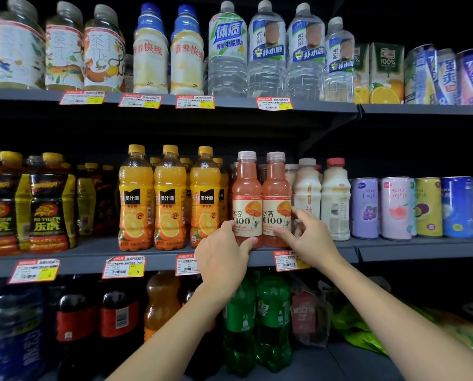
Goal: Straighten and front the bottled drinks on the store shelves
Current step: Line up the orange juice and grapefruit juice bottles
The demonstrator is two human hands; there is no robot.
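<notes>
Currently two pink C100 bottles stand touching, side by side, at the front lip of the middle shelf, directly between the hands. The left hand (221,254) wraps the lower body of the left C100 bottle (246,204), thumb across its base in front, fingers curled round its outer side. The right hand (309,237) pinches the right C100 bottle (276,204) low down, forefinger on the label face, thumb hooked round its outer side. Both labels face squarely outward. The low grips appear chosen for twisting and sliding, so the step in hand is judged to be fronting this pair.

Just beyond the left hand stand orange juice bottles (205,199), labels forward. Just beyond the right hand stand white bottles (335,199), one showing its barcode and probably needing a turn. Beneath both wrists runs the shelf edge (78,264), carrying price tags (284,261).
</notes>
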